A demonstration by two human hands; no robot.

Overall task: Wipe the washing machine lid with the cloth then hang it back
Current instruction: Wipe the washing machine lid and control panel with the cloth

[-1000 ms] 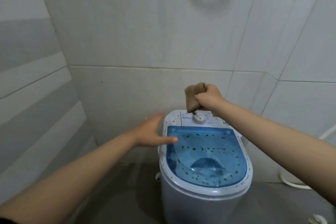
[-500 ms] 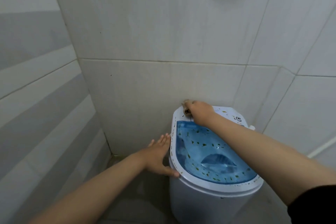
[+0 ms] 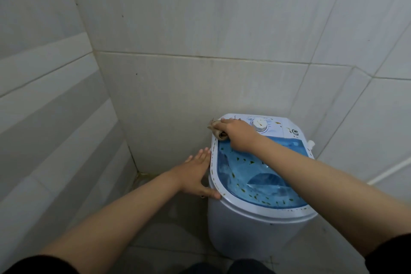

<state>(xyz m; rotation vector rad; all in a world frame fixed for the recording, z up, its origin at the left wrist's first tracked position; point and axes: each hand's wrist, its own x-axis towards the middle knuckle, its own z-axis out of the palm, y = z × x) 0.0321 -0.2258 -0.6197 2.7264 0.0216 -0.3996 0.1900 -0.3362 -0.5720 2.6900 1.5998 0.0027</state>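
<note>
Right hand [image 3: 239, 134] presses the bunched brown cloth [image 3: 216, 131] onto the back-left corner of the washing machine lid [image 3: 255, 176], fingers curled over the cloth. Left hand [image 3: 198, 176] is flat and open against the machine's left edge, bracing and holding nothing. Lid is speckled with green bits: best wiped in overlapping strokes toward the front edge, with firm pressure and the brace kept on.

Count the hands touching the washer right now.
2. The left hand is pressed flat against the left side of the washing machine, thumb at the rim. The right hand presses the cloth onto the top's back-left corner.
</note>
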